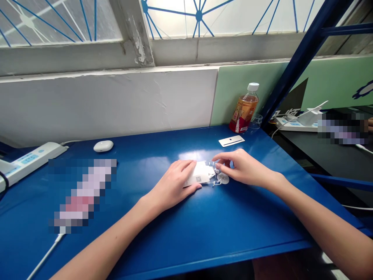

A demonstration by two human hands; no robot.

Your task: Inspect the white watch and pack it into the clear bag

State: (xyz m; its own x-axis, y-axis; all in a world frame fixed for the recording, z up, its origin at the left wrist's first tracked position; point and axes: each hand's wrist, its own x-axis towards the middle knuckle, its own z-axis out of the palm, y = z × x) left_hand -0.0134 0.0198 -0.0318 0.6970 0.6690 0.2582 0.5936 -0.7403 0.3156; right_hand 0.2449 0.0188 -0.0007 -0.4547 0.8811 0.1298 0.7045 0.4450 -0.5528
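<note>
A small white box (198,175) with a printed square code lies on the blue desk, its right end open with flaps out. My left hand (176,181) grips the box from the left, fingers over the top and thumb along the near side. At the open end is my right hand (237,165), its thumb and fingertips drawn together at small clear pieces; what they pinch is too small to make out. Below those fingertips lie a clear round piece (223,178) and a short beaded chain (216,182).
Behind my right hand are a white card (231,140), a drink bottle (244,109) and a clear cup (256,121). On the left are a white earphone case (103,146), a power strip (32,161) and a blurred-out phone-like item (84,194) with a white cable (43,257).
</note>
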